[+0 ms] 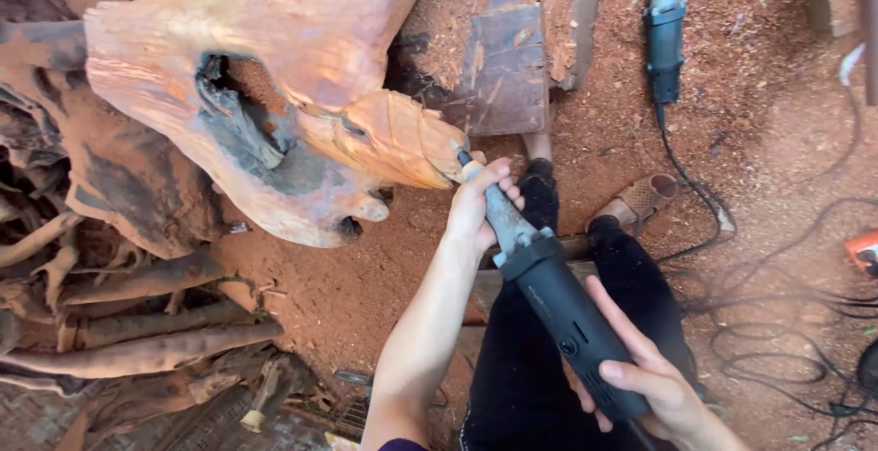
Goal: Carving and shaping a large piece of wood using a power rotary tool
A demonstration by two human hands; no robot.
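A large carved wood root (274, 85) fills the left. The left hand (477, 206), arm stretched forward, has its fingers clamped on the neck of a black die grinder (549, 295), whose tip touches the carving's point. The right hand (654, 382) grips its rear body. A second power tool (665, 35) and tangled cables (777, 314) lie right on the sawdust floor.

Carved wood (302, 67) — pale orange-pink with a grey-black charred hollow. Die grinder (558, 309): black body, grey metal neck. Ground (750, 140) is reddish-brown sawdust, crossed by black cables (777, 295). Trousers (530, 369) black. Second tool (665, 39) — blue-grey.
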